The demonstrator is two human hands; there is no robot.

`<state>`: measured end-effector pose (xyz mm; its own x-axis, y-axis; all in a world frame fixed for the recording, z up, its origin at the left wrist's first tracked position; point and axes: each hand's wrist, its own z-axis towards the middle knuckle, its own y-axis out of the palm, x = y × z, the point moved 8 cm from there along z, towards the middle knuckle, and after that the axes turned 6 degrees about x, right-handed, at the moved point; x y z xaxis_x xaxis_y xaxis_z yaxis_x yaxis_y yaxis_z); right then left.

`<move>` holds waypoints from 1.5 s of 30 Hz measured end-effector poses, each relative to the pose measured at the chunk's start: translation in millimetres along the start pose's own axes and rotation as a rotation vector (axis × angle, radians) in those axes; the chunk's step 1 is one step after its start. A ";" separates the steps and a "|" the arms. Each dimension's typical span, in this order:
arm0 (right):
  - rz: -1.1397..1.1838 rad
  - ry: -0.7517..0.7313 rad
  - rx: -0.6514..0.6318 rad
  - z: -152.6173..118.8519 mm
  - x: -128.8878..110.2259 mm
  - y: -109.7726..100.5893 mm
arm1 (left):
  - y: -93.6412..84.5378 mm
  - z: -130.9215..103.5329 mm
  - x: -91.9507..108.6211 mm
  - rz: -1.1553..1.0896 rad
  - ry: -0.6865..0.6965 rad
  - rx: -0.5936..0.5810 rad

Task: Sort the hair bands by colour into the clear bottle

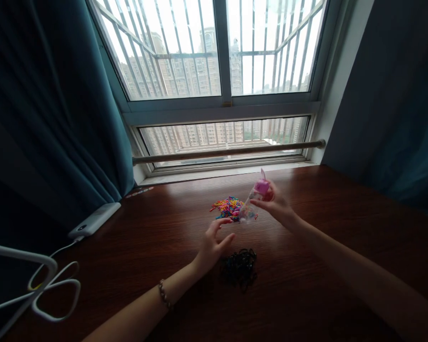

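One pink-topped clear container (248, 212), clamped in right hand (276, 204) by colourful bits (227, 207); left hand (211, 246) unladen, fingers apart, near black bits (239, 268); apparently mid-handling, calling for steady grip.

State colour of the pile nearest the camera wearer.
The near pile looks black; best seen in the head view.

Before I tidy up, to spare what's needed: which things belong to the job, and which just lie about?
Seemingly in use:
- pink-topped clear plastic container, in right hand
- heap of small multicoloured pieces
- heap of small black pieces

Lying about:
- white rectangular device
- white looped cable
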<state>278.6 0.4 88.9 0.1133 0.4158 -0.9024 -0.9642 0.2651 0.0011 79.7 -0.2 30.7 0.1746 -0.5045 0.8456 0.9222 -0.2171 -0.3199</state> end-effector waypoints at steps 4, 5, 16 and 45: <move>0.150 0.012 -0.059 -36.4 1.9 37.0 | 8.8 -2.8 5.0 -0.007 0.055 -0.027; 0.174 0.025 -0.065 -41.4 5.1 42.4 | 9.6 -4.4 3.2 -0.014 0.053 -0.034; 0.159 0.162 -0.076 -34.6 7.7 25.1 | -9.0 -5.5 -6.7 0.042 0.042 0.065; 0.111 0.231 -0.233 -30.8 28.6 26.0 | -7.9 5.2 -49.1 -0.435 -0.404 -0.136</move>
<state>249.4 -7.6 49.9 -0.0270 0.2163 -0.9759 -0.9995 0.0121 0.0303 65.5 30.6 -6.1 -0.0670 0.0052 0.9977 0.8909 -0.4500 0.0621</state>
